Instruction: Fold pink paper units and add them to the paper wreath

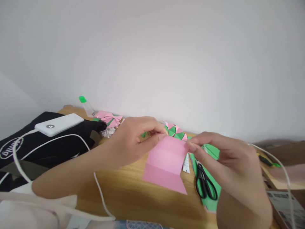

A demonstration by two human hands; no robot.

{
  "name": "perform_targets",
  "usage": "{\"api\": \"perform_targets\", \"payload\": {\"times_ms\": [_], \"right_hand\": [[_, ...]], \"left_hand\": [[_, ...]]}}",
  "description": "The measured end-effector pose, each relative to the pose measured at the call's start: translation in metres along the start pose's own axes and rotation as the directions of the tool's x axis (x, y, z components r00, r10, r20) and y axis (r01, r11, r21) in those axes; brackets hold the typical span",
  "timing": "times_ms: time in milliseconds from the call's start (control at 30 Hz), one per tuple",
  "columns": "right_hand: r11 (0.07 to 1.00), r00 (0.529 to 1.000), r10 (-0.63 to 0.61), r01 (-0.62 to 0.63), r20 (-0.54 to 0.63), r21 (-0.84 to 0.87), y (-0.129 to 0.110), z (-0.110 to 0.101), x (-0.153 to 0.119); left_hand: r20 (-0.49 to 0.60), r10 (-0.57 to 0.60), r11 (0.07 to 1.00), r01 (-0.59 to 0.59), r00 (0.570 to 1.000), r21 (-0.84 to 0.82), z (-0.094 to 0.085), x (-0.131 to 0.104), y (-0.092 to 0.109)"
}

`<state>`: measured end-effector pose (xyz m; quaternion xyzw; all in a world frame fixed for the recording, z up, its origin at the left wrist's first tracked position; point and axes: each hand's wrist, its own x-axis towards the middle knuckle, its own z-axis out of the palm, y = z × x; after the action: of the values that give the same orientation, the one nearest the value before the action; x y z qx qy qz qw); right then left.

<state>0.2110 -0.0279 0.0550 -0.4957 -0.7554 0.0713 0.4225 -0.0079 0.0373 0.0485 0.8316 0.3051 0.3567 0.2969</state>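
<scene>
A creased sheet of pink paper (166, 159) hangs between my hands above the wooden table, its lower part bent along a fold. My left hand (140, 135) pinches its upper left corner between thumb and fingers. At the upper right corner, my right hand (221, 156) grips the edge the same way. Black-handled scissors (205, 184) lie beside my right hand on green paper (211, 178). Behind the pink sheet sit folded pink and green paper pieces (175, 131), partly hidden by my hands.
A glue stick with a green cap (87, 106) stands tilted near the wall. At left, a white power bank (59, 124) with a white cable (98, 187) rests on a black bag (30, 143). More folded pink paper (109, 117) and crumpled white paper (108, 132) lie behind my left arm.
</scene>
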Motion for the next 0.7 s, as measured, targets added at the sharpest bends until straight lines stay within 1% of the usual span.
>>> {"api": "perform_targets", "payload": {"times_ms": [100, 167, 233, 300, 367, 467, 500, 533, 600, 633, 700], "right_hand": [[0.999, 1.000, 0.025, -0.025, -0.002, 0.020, 0.006, -0.003, -0.004], [0.997, 0.998, 0.065, -0.064, -0.024, 0.036, 0.011, -0.005, -0.007], [0.994, 0.994, 0.101, -0.098, -0.049, 0.056, 0.015, -0.007, -0.008], [0.991, 0.993, 0.111, -0.107, -0.043, 0.075, 0.016, -0.006, -0.008], [0.991, 0.994, 0.108, -0.109, 0.012, 0.071, 0.015, -0.004, -0.004], [0.993, 0.989, 0.099, -0.105, 0.112, 0.051, 0.011, 0.001, 0.004], [0.991, 0.986, 0.105, -0.114, 0.128, 0.065, 0.010, 0.004, 0.006], [0.986, 0.986, 0.114, -0.128, 0.124, 0.106, 0.010, 0.006, 0.007], [0.952, 0.983, 0.174, -0.183, 0.058, 0.247, 0.013, 0.013, 0.008], [0.919, 0.977, 0.215, -0.203, 0.003, 0.338, 0.016, 0.017, 0.007], [0.845, 0.946, 0.305, -0.217, -0.106, 0.489, 0.024, 0.025, 0.005]], "left_hand": [[-0.073, 0.019, 0.999, -0.015, 0.997, 0.049, -0.005, -0.001, -0.006], [-0.119, 0.010, 0.998, -0.003, 0.993, 0.059, -0.008, 0.000, -0.009], [-0.161, -0.017, 0.999, 0.024, 0.987, 0.041, -0.009, 0.000, -0.012], [-0.174, -0.040, 0.999, 0.042, 0.984, 0.004, -0.008, 0.001, -0.012], [-0.131, -0.051, 0.998, 0.045, 0.990, -0.044, -0.004, 0.002, -0.012], [0.026, -0.057, 0.995, 0.059, 0.998, -0.076, 0.006, 0.003, -0.012], [0.074, -0.066, 0.995, 0.071, 0.995, -0.071, 0.010, 0.004, -0.012], [0.095, -0.084, 0.993, 0.091, 0.992, -0.074, 0.013, 0.005, -0.013], [0.065, -0.147, 0.976, 0.155, 0.987, -0.151, 0.017, 0.006, -0.014], [0.033, -0.192, 0.953, 0.194, 0.981, -0.234, 0.018, 0.007, -0.014], [-0.011, -0.288, 0.865, 0.256, 0.957, -0.432, 0.020, 0.007, -0.016]]}}
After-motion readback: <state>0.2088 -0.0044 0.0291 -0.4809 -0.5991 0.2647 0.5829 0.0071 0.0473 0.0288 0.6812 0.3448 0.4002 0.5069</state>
